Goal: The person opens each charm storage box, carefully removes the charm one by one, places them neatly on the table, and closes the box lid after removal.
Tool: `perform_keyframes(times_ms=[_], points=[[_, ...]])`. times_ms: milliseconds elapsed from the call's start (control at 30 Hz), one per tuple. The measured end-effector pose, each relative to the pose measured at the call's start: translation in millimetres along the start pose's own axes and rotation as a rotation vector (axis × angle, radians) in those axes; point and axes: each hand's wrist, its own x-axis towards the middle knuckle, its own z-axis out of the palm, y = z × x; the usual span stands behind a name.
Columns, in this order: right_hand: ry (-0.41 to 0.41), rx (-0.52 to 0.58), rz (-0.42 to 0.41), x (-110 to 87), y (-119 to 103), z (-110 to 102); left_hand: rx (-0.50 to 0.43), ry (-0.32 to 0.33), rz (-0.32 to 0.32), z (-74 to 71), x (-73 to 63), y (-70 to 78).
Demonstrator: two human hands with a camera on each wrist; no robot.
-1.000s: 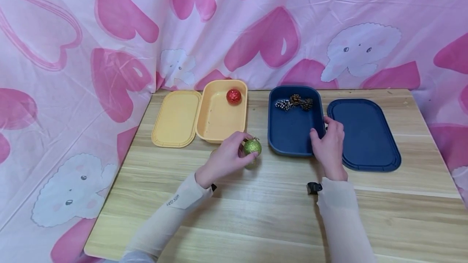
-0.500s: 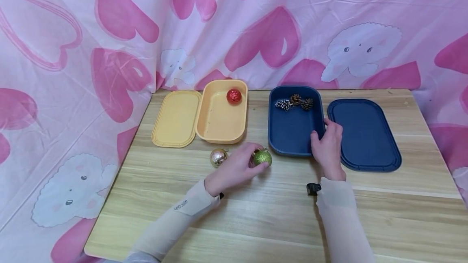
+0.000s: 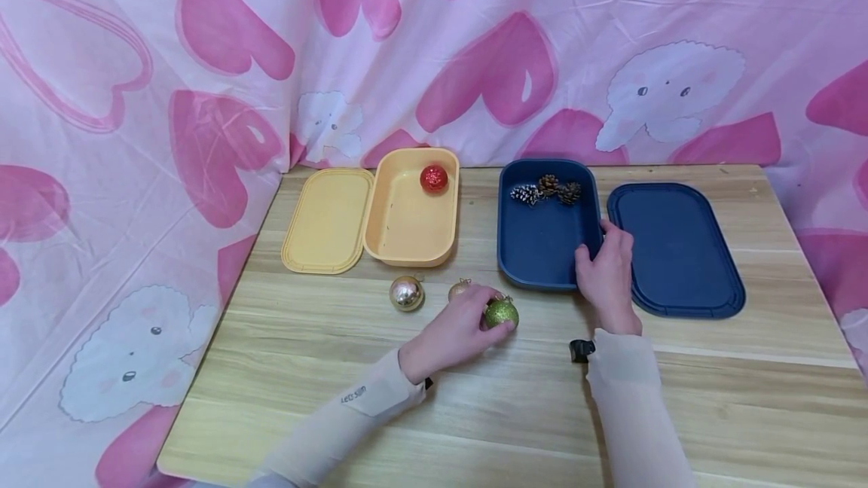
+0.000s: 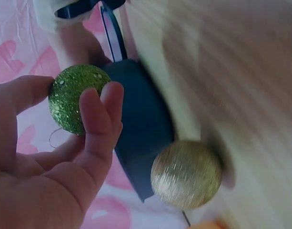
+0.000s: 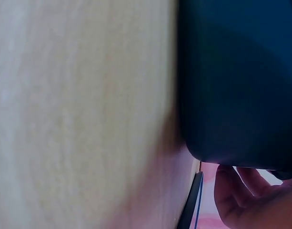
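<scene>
My left hand (image 3: 453, 333) pinches a green glitter Christmas ball (image 3: 502, 314) between thumb and fingers, low over the table. In the left wrist view the green ball (image 4: 72, 98) sits at the fingertips, its wire loop pointing down. Just behind that hand is a matte gold ball (image 4: 186, 174), partly hidden in the head view. A shiny gold ball (image 3: 407, 293) lies farther left. My right hand (image 3: 608, 276) grips the right wall of the dark blue box (image 3: 542, 247), thumb inside and fingers outside. Pine cones (image 3: 547, 186) lie at the box's far end.
Left of the blue box stands a yellow box (image 3: 410, 224) with a red ball (image 3: 434, 179) inside. Its yellow lid (image 3: 328, 221) lies at its left. A dark blue lid (image 3: 678, 251) lies right of the blue box. A heart-patterned curtain (image 3: 475, 59) hangs behind the table (image 3: 515, 413).
My left hand has moved right and toward the table's near side with the green ball, uncovering the shiny gold ball and part of the matte gold one. The right hand stays on the blue box.
</scene>
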Motion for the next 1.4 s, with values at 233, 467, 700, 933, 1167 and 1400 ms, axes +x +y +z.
perform_keyframes(times_ms=[233, 467, 700, 933, 1167, 1400], points=[[0.001, -0.002, -0.015, 0.5, 2, 1, 0.008, 0.034, -0.027, 15.1, -2.5, 1.0], [-0.006, -0.005, -0.009, 0.4, 3, 1, 0.011, 0.06, -0.034, 19.9, -2.0, 2.5], [-0.002, 0.001, -0.01, -0.1, 3, 2, -0.001, 0.064, -0.046, 25.2, 1.0, 0.1], [-0.006, 0.008, -0.011, -0.3, 3, 3, 0.011, 0.032, -0.081, 32.7, 7.5, -2.2], [-0.005, 0.016, -0.009, -0.4, 2, 3, 0.006, -0.001, -0.13, 36.2, 13.2, -1.3], [0.002, 0.021, -0.008, -0.5, 3, 3, 0.026, 0.004, -0.144, 38.8, 18.0, -1.8]])
